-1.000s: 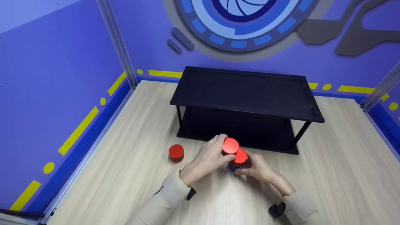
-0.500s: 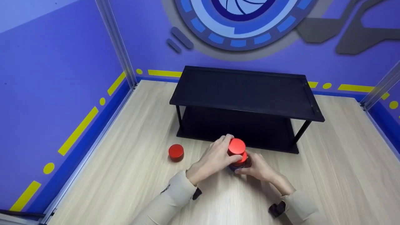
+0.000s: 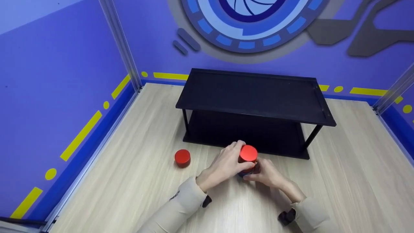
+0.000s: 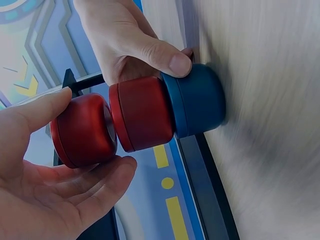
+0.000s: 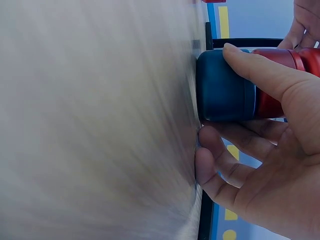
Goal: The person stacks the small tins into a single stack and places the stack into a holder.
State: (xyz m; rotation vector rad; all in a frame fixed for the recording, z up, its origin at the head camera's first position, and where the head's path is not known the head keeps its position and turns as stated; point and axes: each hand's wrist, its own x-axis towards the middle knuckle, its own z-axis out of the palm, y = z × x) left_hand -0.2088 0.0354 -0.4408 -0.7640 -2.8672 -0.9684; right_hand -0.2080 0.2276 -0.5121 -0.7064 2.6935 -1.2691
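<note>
L hand (image 3: 226, 163) has its grip closed in to the width of the top red tin (image 3: 248, 152): thumb on the near side, fingers curled round the far side, lid facing up. That tin's directly over the mid red tin (image 4: 142, 114), v. close at least; can't tell if it's fully resting on it. Mid red tin sits on the blue tin (image 4: 197, 100), which stands on the desk (image 3: 129, 168). So 3 in a column, red/red/blue, top to btm, approx. in line.

R hand (image 3: 268, 173) has its grip round the blue tin, only as wide as the tin: thumb across its near side, fingers on the opp. side, a couple curled low nr the desk.

Beyond L hand, to its left, a lone red tin (image 3: 182, 158) stands upright on the desk, well apart from the column. Both sleeves (image 3: 181, 204) are beige, w/ a dark wrist device (image 3: 287, 217) at each cuff.

Just behind the hands: black 2-tier shelf (image 3: 255, 97), front edge of its lower tier nr the column. Behind that, blue-purple back wall (image 3: 145, 38) w/ a big round motif (image 3: 247, 45) & yellow dashes along the btm; metal post (image 3: 122, 45) in the L corner.
</note>
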